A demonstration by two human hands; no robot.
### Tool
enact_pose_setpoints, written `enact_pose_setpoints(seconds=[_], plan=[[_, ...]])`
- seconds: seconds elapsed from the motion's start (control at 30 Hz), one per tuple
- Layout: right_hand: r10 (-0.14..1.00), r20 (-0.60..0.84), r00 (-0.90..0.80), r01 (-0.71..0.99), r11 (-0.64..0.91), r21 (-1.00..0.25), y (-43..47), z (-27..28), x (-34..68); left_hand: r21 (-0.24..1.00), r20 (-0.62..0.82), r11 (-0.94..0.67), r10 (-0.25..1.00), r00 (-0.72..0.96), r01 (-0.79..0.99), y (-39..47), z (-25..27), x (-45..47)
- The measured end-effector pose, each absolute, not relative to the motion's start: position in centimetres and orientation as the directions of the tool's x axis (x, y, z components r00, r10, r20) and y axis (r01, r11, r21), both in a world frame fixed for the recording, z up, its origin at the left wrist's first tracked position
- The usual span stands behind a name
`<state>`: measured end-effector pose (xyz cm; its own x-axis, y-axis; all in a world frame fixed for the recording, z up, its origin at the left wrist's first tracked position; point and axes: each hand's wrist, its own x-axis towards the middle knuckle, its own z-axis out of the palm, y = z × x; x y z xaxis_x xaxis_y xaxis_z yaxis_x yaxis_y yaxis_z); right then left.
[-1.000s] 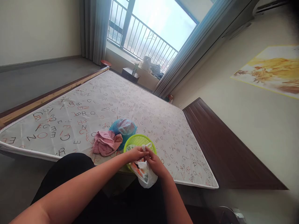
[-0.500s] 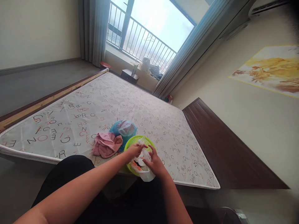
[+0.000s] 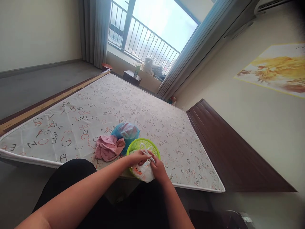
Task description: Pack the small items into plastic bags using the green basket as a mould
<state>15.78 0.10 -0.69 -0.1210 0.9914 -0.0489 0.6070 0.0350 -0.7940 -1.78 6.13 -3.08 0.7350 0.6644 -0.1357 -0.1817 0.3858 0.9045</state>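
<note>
A white plastic bag (image 3: 145,174) with some orange showing on it hangs from my two hands, over the near part of a lime-green basket (image 3: 135,143). My left hand (image 3: 139,158) is closed on the bag's gathered top. Close against it, my right hand (image 3: 156,163) pinches the bag's handles, whose loops stick up between the hands. The bag's contents cannot be made out. To the left of the basket lie a crumpled pink towel (image 3: 108,149) and a blue plastic bag (image 3: 128,131) with something pinkish inside.
The basket and bags are at the near edge of a letter-printed mattress (image 3: 152,117). A dark wooden headboard (image 3: 228,156) rises at the right. Beyond the mattress are a small bedside table (image 3: 132,77), a red stool (image 3: 106,66) and a windowsill with bags (image 3: 148,65).
My hands have come together over the bag's top. My right hand, spread before, now pinches the handles, and the bag's opening has been drawn closed.
</note>
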Motion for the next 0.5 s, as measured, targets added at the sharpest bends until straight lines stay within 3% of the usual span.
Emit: enact_pose_setpoints(seconds=[0.5], plan=[[0.986,-0.151,-0.076,0.622,-0.071,-0.780,0.4,-2.6,15.2,0.912,-0.208,0.370,0.788,0.580,-0.175,7.4,-4.7,-1.2]])
